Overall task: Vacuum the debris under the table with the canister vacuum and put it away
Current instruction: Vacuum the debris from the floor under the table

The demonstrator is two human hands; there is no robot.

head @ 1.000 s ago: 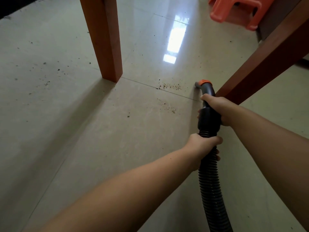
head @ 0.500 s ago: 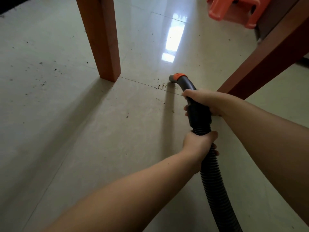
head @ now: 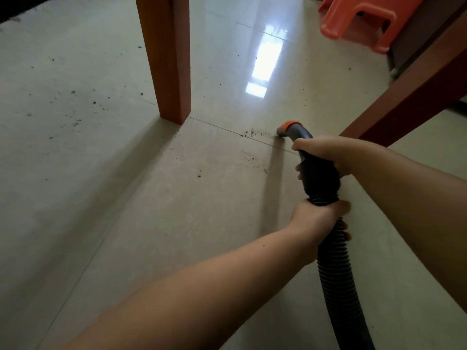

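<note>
2 hands grip your vacuum hose (head: 336, 274): right hand (head: 326, 154) wraps its rigid handle, left hand (head: 318, 218) clutches the ribbing. Its orange-tipped nozzle (head: 286, 128) touches debris (head: 255, 133) between 2 table legs (head: 166, 59).

The hose nozzle (head: 286, 130) is touching the floor (head: 126, 223) just right of the debris (head: 255, 133). Both are lying between the two table legs (head: 166, 59), with a stool (head: 358, 18) standing behind.

Glossy tiled floor (head: 126, 223); debris (head: 255, 133) scattered; table leg (head: 166, 59) standing.
</note>
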